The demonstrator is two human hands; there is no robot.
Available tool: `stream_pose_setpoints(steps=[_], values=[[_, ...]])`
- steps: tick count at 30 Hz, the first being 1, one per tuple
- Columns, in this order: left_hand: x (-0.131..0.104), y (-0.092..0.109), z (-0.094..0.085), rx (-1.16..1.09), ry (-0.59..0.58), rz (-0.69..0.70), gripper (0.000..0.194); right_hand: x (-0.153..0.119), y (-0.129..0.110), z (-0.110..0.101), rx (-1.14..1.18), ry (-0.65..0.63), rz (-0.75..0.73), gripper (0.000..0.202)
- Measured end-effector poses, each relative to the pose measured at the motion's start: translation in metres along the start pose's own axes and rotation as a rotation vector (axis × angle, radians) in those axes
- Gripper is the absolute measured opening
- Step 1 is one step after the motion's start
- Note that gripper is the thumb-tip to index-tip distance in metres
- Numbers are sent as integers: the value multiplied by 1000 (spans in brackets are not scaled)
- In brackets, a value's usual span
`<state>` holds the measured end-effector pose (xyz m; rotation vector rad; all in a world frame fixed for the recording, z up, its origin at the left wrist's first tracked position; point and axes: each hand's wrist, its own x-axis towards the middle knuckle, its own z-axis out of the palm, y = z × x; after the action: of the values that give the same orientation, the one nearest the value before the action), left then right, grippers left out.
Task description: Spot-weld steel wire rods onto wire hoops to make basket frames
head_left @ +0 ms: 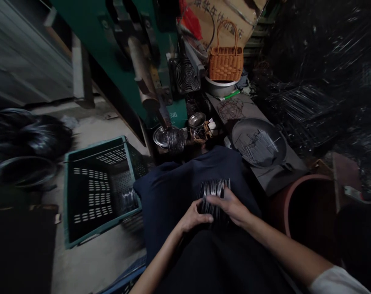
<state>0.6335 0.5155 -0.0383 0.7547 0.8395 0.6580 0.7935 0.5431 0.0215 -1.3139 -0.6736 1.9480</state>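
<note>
A bundle of thin metal wire rings point(214, 188) stands over the dark cloth point(173, 192) on my lap. Around its left and near side curls my left hand point(195, 216), thumb lying across the rings. My right hand point(234, 206) grips the bundle from the right, its thumb on the near face. The fingertips behind the rings are hidden. Ahead, another stack of wire rings point(175, 141) sits beside a round metal dish point(161, 136) beneath the machine's rod.
A green machine point(173, 116) rises in front. On the left is a green plastic crate point(96, 228) with some rings inside. At right, a round pan point(259, 159) holds straight wire pieces, near a reddish bucket point(291, 196). A wicker basket point(225, 63) stands behind; wire coils point(29, 134) lie far left.
</note>
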Motion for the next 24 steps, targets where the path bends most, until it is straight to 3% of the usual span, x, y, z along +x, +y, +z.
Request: stream_pose_setpoints(steps=[5, 8, 12, 17, 20, 24], values=[[9, 4, -3, 27, -59, -46, 53, -18, 9, -7, -116, 46, -189, 57], [3, 18, -1, -50, -58, -89, 51, -19, -4, 1, 11, -12, -127, 50], [-13, 39, 10, -253, 57, -100, 55, -10, -21, 15, 124, -117, -10, 45], [-16, 35, 16, -387, 183, -88, 55, 9, -7, 14, -153, -84, -58, 47], [-14, 29, 13, -423, 184, -83, 53, 17, 0, 10, -342, -114, -144, 52], [-12, 27, 11, -445, 183, -67, 57, 23, 3, 10, -396, -125, -158, 54]])
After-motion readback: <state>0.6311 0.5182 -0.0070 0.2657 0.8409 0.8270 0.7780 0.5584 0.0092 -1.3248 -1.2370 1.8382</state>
